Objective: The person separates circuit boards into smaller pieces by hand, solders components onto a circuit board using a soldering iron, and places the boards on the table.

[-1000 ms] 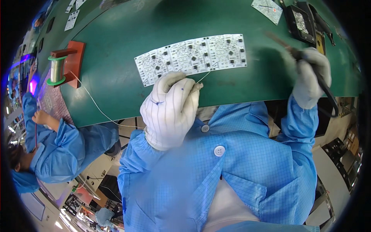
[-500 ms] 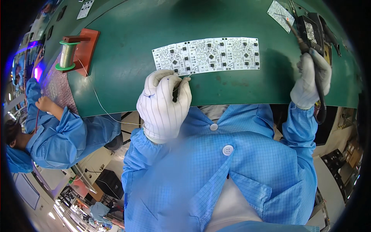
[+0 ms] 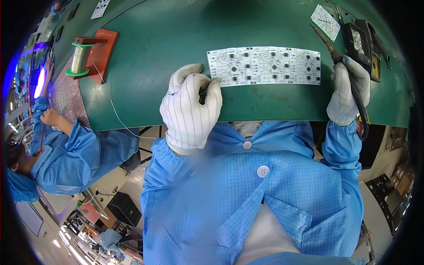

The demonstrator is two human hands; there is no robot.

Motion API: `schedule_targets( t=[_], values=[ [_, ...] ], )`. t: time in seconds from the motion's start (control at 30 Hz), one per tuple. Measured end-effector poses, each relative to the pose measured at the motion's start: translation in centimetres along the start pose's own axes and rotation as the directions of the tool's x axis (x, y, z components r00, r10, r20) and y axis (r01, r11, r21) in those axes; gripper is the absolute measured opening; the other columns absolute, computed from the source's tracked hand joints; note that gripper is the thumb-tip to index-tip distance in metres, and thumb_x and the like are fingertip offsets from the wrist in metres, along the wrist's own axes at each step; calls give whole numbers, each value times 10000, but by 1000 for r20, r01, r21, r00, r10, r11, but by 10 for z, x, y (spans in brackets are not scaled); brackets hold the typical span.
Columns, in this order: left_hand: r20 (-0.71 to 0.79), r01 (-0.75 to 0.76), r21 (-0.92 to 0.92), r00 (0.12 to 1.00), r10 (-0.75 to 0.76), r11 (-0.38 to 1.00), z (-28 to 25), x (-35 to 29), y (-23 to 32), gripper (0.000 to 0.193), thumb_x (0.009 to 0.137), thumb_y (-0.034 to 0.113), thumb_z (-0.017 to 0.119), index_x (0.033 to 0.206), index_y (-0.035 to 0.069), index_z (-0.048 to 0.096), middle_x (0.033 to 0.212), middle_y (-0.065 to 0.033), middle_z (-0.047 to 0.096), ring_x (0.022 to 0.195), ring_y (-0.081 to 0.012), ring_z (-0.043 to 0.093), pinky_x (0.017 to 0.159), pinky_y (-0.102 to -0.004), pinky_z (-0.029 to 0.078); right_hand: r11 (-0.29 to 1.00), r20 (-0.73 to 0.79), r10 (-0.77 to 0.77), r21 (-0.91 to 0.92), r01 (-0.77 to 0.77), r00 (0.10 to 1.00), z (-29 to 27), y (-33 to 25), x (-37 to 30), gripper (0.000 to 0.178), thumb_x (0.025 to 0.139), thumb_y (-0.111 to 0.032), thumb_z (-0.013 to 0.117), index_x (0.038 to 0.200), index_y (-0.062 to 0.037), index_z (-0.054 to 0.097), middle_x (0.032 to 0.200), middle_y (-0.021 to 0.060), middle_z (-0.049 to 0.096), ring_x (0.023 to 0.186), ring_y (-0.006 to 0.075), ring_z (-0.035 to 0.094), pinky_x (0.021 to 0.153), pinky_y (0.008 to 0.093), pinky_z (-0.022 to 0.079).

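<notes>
Over smooth tabletop (image 3: 274,104), left hand (image 3: 190,110) holds thin wire (image 3: 115,113); right hand (image 3: 346,95) grips soldering iron (image 3: 336,56).

- We wear a blue, finely checked jacket (image 3: 304,181) with round white buttons (image 3: 263,171).
- Our left glove (image 3: 191,112) is white, thinly striped, blue-marked; our right glove (image 3: 345,95), white.
- Beneath: a pale shirt (image 3: 261,229).

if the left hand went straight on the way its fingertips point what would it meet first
Likely the left end of the white circuit board strip, just right of the left hand; the thumb tip may touch the edge, but depth is unclear.
</notes>
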State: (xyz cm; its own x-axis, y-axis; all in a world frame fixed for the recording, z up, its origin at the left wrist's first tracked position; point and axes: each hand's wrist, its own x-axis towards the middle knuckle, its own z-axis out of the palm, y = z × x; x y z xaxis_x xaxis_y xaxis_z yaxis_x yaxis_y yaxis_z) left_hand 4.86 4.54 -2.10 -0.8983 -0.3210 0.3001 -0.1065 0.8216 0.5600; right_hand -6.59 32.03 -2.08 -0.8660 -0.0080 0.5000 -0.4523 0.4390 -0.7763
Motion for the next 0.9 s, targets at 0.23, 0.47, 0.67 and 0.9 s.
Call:
schedule_targets(
  t=[0.23,0.47,0.67,0.9],
  values=[
    [-26,-43,75,999,45,996,-5,4,-1,122,776,155,731,781,89,629,1011,-107,639,686,-268,652,598,-346,526,996,21,88,12,-89,996,-1,-5,0,190,866,-54,644,1048,-3,621,884,65,655,719,77,604,663,204,486],
    [-32,-63,119,997,67,991,-7,0,-3,120,771,169,735,806,93,649,998,-100,630,709,-261,653,603,-348,531,996,40,84,7,-84,996,-1,-6,1,196,871,-80,646,1052,-9,622,865,64,653,719,77,601,659,208,485],
    [-32,-35,116,999,39,993,-9,-4,-1,111,765,160,733,783,90,649,1002,-98,634,690,-260,650,600,-345,530,999,23,35,-21,-34,999,-1,-5,0,195,879,-67,639,1064,-7,625,818,79,651,666,92,602,590,211,481],
    [-18,-45,103,999,47,994,-8,-7,-1,106,766,151,730,775,81,650,987,-99,642,680,-257,649,585,-339,524,1000,7,10,-8,-10,1000,0,-5,0,193,878,-72,642,1057,-4,627,833,80,651,675,94,604,594,213,483]
  ],
)
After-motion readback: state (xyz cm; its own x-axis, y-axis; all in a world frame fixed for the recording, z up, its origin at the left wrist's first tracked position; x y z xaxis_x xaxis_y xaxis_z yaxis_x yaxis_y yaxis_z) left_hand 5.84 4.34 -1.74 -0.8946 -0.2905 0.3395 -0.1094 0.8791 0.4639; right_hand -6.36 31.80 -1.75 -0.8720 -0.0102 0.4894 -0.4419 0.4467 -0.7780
